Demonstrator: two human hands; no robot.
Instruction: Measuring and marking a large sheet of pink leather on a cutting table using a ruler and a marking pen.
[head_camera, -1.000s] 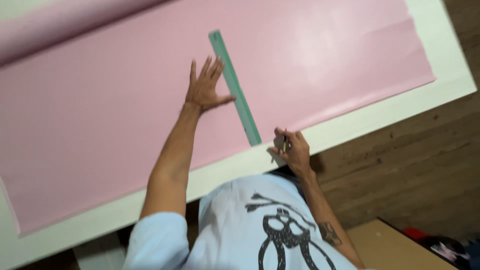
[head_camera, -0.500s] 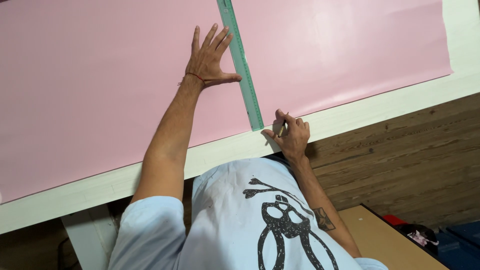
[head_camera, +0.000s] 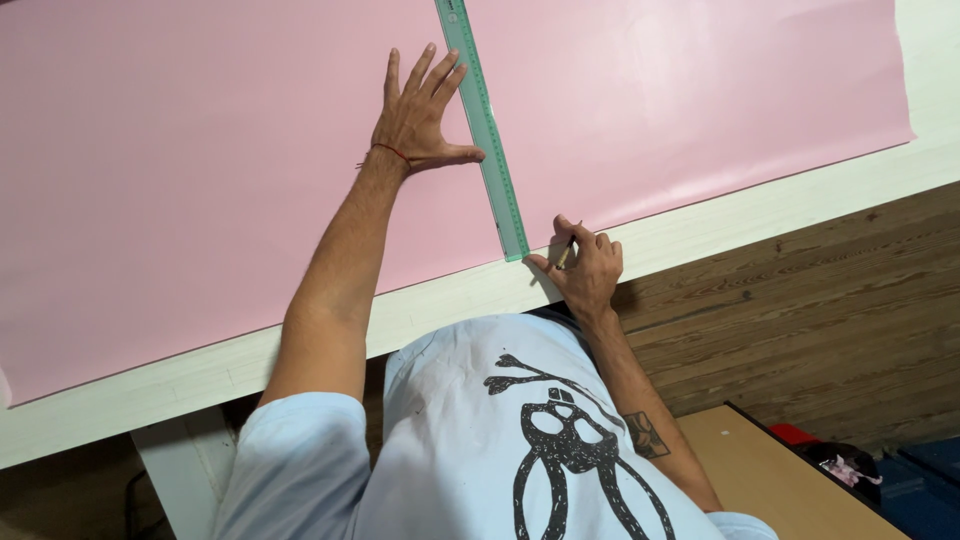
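Observation:
A large pink sheet (head_camera: 200, 180) lies flat on a white table (head_camera: 760, 215). A long green translucent ruler (head_camera: 482, 125) runs across it, its near end at the sheet's front edge. My left hand (head_camera: 420, 115) lies flat on the sheet with fingers spread, thumb and fingertips against the ruler's left side. My right hand (head_camera: 585, 268) is at the ruler's near end, closed around a thin pencil (head_camera: 568, 250) whose tip rests close to the sheet's edge.
The table's white front edge (head_camera: 150, 385) runs diagonally across the view. A wooden plank floor (head_camera: 820, 290) lies to the right. A light brown board (head_camera: 770, 470) and dark items with a red thing (head_camera: 850, 465) sit at the lower right.
The view has shifted, so hands and ruler sit higher and more centred. My left hand stays spread beside the ruler. My right hand stays at the ruler's near end with the pencil.

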